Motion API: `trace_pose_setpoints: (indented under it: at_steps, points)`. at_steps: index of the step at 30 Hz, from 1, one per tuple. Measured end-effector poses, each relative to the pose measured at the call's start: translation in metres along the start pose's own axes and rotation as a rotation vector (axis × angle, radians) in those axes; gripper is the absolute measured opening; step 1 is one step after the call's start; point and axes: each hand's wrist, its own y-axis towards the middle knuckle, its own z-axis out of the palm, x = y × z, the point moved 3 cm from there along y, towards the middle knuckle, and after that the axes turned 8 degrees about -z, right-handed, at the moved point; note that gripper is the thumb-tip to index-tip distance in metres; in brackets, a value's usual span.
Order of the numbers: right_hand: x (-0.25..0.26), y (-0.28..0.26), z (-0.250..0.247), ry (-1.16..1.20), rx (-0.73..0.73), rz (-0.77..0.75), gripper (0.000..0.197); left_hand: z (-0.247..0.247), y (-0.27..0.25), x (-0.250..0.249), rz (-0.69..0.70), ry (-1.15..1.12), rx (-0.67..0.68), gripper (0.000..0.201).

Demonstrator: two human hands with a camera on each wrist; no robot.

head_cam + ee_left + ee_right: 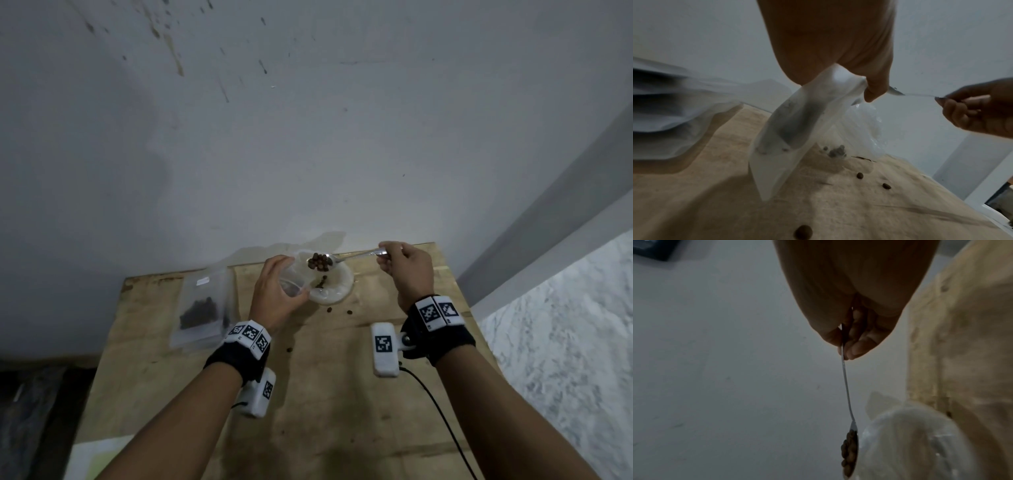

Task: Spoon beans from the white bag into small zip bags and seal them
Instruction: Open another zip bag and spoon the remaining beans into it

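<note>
My left hand (pixel 279 287) grips a small clear zip bag (pixel 291 282) by its mouth and holds it above the table; in the left wrist view the zip bag (pixel 785 133) hangs down with hardly any beans in it. My right hand (pixel 399 262) pinches the handle of a metal spoon (pixel 356 255) heaped with brown beans (pixel 319 262), level, just at the zip bag's mouth. The white bag (pixel 337 286) lies rolled open below the spoon with a few beans inside. In the right wrist view the spoon (pixel 846 392) points away, its bowl of beans (pixel 850 451) beside the white bag (pixel 906 444).
A filled zip bag (pixel 202 306) with dark beans lies flat at the table's far left. Loose beans (pixel 349 312) are scattered on the wooden table (pixel 342 394). A grey wall rises right behind the table; a black cable (pixel 442 414) trails from my right wrist.
</note>
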Motion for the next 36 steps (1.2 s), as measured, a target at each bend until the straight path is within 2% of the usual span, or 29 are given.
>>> trace_pose_setpoints:
  at_steps: [5, 7, 9, 12, 16, 19, 24, 27, 30, 32, 36]
  points:
    - [0.029, -0.015, 0.018, -0.109, 0.218, -0.259, 0.019, 0.000, -0.001, -0.012, 0.053, 0.001, 0.032, 0.064]
    - [0.034, -0.021, 0.021, -0.116, 0.301, -0.321, 0.018, -0.001, 0.000, -0.014, 0.058, 0.013, 0.033, 0.065]
    - [0.036, -0.024, 0.021, -0.108, 0.327, -0.372, 0.018, -0.002, 0.000, -0.015, 0.072, 0.023, 0.022, 0.065]
    - [0.036, -0.024, 0.016, -0.088, 0.283, -0.410, 0.018, -0.005, 0.001, -0.014, 0.099, 0.034, 0.004, 0.065]
    - [0.028, -0.017, 0.003, -0.058, 0.100, -0.363, 0.019, -0.006, 0.001, -0.011, 0.089, 0.041, 0.012, 0.063]
    - [0.019, -0.014, -0.005, -0.140, 0.048, -0.397, 0.017, -0.008, 0.002, -0.006, 0.067, 0.016, -0.002, 0.060]
    - [0.003, -0.024, 0.010, -0.418, 0.282, -0.700, 0.013, -0.009, 0.005, 0.000, -0.004, -0.047, -0.016, 0.055]
    - [-0.012, -0.027, 0.021, -0.471, 0.389, -0.779, 0.016, -0.010, 0.005, 0.001, -0.013, -0.058, 0.002, 0.056]
    - [-0.031, -0.026, 0.027, -0.475, 0.414, -0.726, 0.018, -0.012, 0.006, -0.004, 0.049, -0.048, 0.021, 0.056]
    - [-0.043, -0.023, 0.028, -0.449, 0.364, -0.634, 0.017, -0.011, 0.007, -0.009, 0.095, -0.018, 0.046, 0.056]
    - [-0.063, -0.020, 0.023, -0.359, 0.162, -0.266, 0.016, -0.004, 0.008, -0.019, 0.187, 0.076, 0.113, 0.060]
